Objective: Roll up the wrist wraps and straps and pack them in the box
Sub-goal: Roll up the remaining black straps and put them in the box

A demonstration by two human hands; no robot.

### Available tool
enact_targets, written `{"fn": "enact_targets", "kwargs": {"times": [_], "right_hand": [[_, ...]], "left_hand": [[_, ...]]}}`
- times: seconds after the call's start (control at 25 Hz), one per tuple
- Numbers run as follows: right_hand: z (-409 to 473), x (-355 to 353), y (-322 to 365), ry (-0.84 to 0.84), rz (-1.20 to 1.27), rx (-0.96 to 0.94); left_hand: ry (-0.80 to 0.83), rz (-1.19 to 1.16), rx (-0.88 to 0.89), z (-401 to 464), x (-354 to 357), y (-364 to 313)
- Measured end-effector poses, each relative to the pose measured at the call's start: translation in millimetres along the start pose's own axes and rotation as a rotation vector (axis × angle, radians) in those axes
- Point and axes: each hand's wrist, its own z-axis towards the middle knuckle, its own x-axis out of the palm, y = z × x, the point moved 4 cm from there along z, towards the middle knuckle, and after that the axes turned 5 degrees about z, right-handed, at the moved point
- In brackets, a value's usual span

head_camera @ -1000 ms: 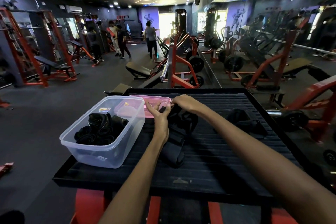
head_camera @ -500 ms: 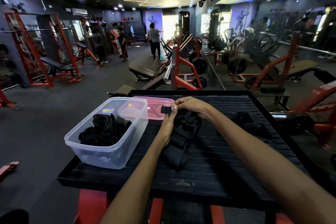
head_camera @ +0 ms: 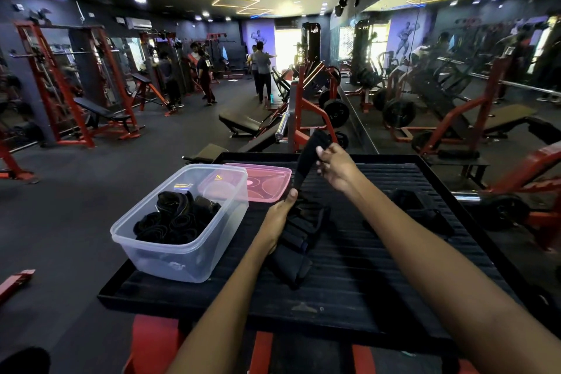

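I have a black strap [head_camera: 311, 155] pulled up off the table [head_camera: 349, 276]. My right hand [head_camera: 335, 165] pinches its upper end, fingers curled round the fabric, raised above the table's far edge. The strap runs down and toward me from there to my left hand [head_camera: 280, 215], which lies low on the table with its thumb pressed against the strap's lower part; whether the other fingers curl round it I cannot tell, since they are hidden under the hand. Just beside that hand, on its right and touching it, sits a loose pile of black wraps [head_camera: 299, 240], bunched and unrolled. Another dark wrap [head_camera: 416, 206] lies farther right on the table, apart from both hands.

Left of my left hand stands the clear box [head_camera: 182, 255], near the table's left edge, open at the top. Inside it are several black rolls [head_camera: 176, 218], packed close together on the bottom. The pink lid [head_camera: 264, 182] lies flat behind the box, partly hidden by its far wall, close to the strap's lower end.

The table top is black and ribbed, with a raised rim.
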Motion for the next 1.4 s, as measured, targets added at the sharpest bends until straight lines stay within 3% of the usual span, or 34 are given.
{"fn": "enact_targets", "kwargs": {"times": [0.2, 0.32, 0.4, 0.56, 0.76, 0.96, 1.4], "right_hand": [[-9, -40, -9, -0.154, 0.391, 0.046], [-23, -59, -20, -0.175, 0.644, 0.116], [-31, -67, -21, -0.156, 0.659, 0.12], [-38, -72, -21, -0.16, 0.435, 0.138], [-53, -101, -24, -0.229, 0.349, 0.155], [-75, -98, -66, -0.223, 0.03, 0.184], [-71, -38, -94, 0.075, -0.715, -0.028]], "left_hand": [[-0.177, -0.009, -0.085, 2, -7, 5], [-0.183, -0.037, -0.061, 4, -9, 5], [-0.156, -0.022, -0.058, 3, -7, 5], [-0.197, -0.016, -0.044, 0, -6, 3], [-0.344, 0.0, -0.012, 1, -11, 2], [-0.404, -0.209, 0.04, -6, -15, 5], [-0.3, -0.16, 0.153, -15, -2, 1]]}}
